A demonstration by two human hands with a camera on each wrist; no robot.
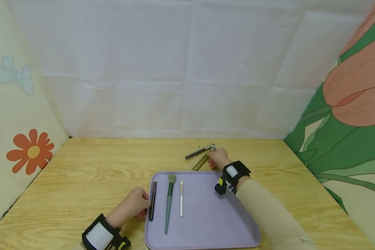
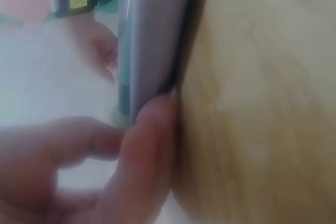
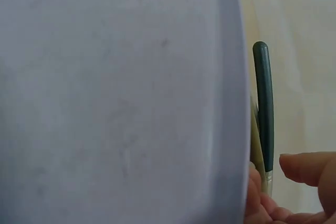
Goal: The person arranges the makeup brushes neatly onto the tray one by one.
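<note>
A lilac tray point(image 1: 218, 215) lies on the table. On it rest a black-handled makeup brush point(image 1: 152, 205), a green makeup brush point(image 1: 169, 201) and a white-handled one point(image 1: 181, 201), side by side. At the tray's left rim, my left hand point(image 1: 134, 203) pinches the edge between thumb point(image 2: 149, 145) and fingers. Beyond the far rim, my right hand point(image 1: 218, 158) is at a loose group of brushes: a dark-handled brush point(image 1: 198, 152), olive-handled brushes point(image 1: 200, 162) and a thin white stick point(image 1: 192, 161). In the right wrist view, its thumb point(image 3: 307, 167) stands apart from the dark handle point(image 3: 265, 103).
The wood-grain table point(image 1: 97, 163) extends around the tray. A white sheet point(image 1: 175, 76) hangs at the back. Printed cloths with a red flower point(image 1: 31, 151) on the left and large tulips point(image 1: 359, 90) on the right border the sides.
</note>
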